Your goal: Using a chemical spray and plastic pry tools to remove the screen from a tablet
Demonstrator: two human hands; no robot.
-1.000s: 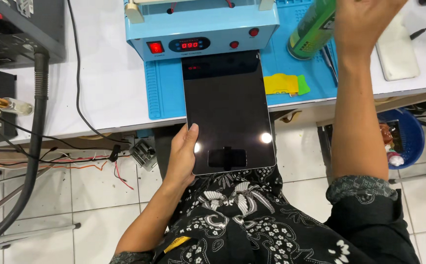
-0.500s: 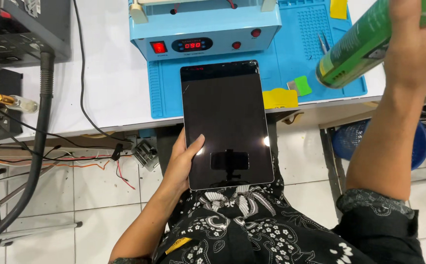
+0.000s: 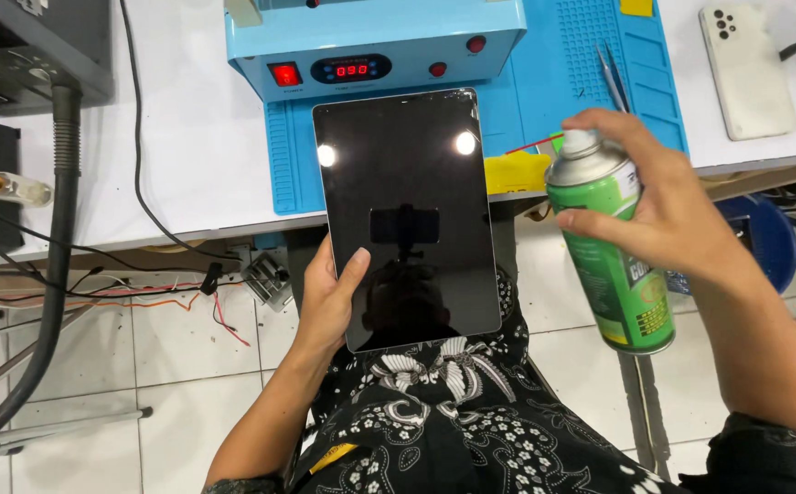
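My left hand [image 3: 329, 297] grips the lower left edge of a black tablet [image 3: 407, 215], thumb on the dark glass. The tablet tilts up toward the bench, its top right corner cracked. My right hand [image 3: 658, 206] holds a green spray can [image 3: 613, 252] with a silver top, to the right of the tablet. A thin red straw [image 3: 530, 144] points from the nozzle toward the tablet's upper right edge.
A light blue heating machine [image 3: 375, 41] with a red display stands on a blue work mat [image 3: 590, 69] on the white bench. A white phone [image 3: 747, 69], tweezers [image 3: 613, 78] and yellow pieces [image 3: 517, 174] lie near. Cables [image 3: 142, 174] and a thick hose [image 3: 55, 265] hang left.
My right hand has brought the spray can down from the bench to beside the tablet, turning it upright. The tablet has shifted slightly closer to me.
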